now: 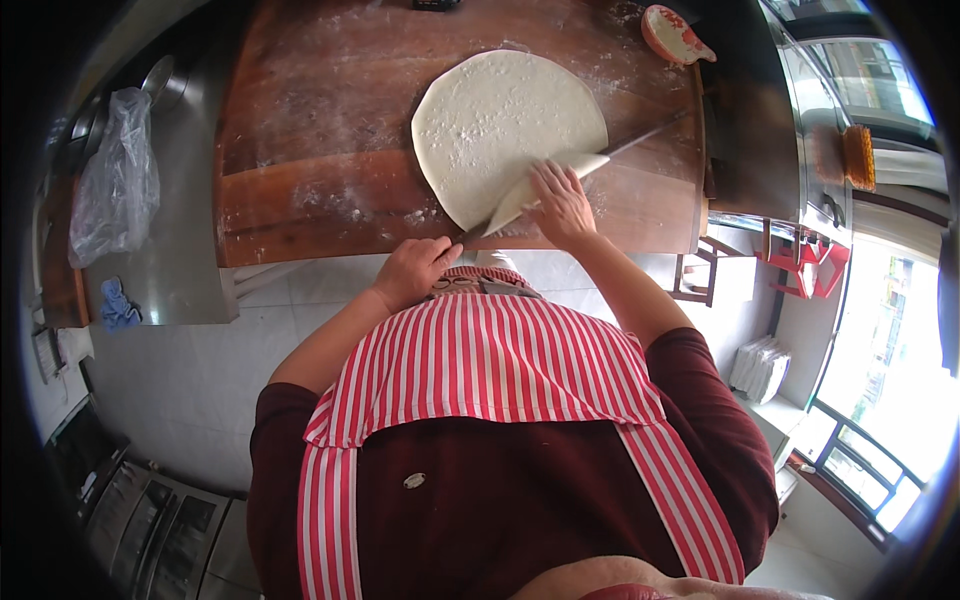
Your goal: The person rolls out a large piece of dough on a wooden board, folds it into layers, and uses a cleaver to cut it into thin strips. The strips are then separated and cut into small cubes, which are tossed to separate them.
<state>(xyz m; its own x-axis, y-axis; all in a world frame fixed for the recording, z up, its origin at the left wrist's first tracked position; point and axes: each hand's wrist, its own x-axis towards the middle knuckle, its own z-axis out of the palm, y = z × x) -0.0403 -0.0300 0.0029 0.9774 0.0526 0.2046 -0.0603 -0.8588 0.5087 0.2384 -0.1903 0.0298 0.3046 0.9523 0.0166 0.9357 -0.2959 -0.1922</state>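
A large, thin round sheet of dough, dusted with flour, lies on the wooden table. Its near right edge is folded over a long, thin dark rolling pin that runs slantwise from near my body to the far right. My left hand is closed around the near end of the pin, at the table's front edge. My right hand rests on the folded dough over the pin, its fingers stretched out and slightly blurred. The pin's middle part is hidden under the dough.
An orange-red bowl or scoop with flour sits at the far right of the wooden table. On the metal counter at left are a clear plastic bag and a blue cloth. A stool stands below the table's right end.
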